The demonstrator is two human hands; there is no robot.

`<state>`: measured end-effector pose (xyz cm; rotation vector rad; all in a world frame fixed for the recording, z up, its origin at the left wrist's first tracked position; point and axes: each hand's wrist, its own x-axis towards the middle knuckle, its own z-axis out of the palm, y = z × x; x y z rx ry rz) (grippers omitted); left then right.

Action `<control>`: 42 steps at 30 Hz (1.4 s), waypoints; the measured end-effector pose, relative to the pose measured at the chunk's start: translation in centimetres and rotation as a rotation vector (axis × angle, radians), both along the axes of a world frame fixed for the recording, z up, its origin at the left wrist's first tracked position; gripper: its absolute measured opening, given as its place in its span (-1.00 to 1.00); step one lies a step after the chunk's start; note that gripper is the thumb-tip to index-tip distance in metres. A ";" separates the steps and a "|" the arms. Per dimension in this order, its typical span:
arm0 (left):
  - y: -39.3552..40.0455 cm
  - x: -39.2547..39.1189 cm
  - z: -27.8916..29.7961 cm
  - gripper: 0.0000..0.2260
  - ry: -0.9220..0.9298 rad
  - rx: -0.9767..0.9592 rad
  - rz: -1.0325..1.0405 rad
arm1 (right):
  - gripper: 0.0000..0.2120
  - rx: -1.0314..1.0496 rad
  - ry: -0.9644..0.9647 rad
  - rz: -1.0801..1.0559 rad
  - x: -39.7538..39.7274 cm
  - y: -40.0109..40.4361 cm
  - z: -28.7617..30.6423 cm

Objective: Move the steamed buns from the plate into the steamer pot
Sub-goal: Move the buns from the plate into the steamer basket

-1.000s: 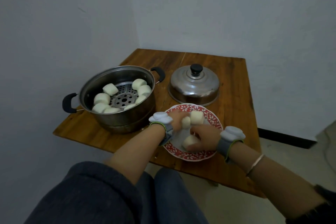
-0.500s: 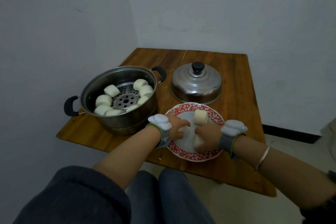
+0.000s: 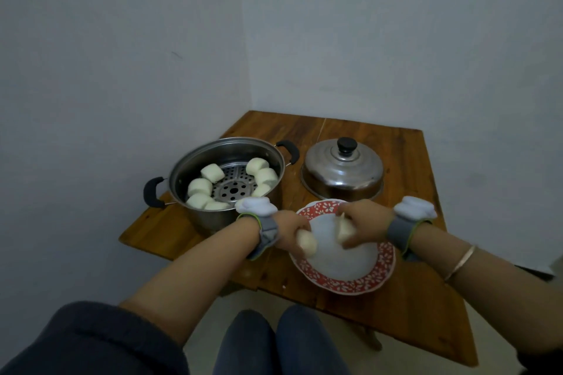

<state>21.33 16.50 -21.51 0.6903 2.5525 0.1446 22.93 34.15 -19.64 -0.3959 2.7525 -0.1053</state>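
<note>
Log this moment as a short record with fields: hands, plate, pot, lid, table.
left hand: closed on a bun over the plate's left edge
right hand: closed on a second bun above the plate
plate: red floral rim, white centre bare; no loose bun visible on it
steamer pot: open, left of the plate, buns ringed round the perforated tray, its middle free
lid: off, resting on the table right of the pot
table: wooden, set in a room corner
</note>
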 end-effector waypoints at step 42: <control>-14.1 -8.3 3.0 -0.52 0.128 -0.144 0.348 | -0.37 0.150 -0.014 0.290 -13.2 -19.4 0.9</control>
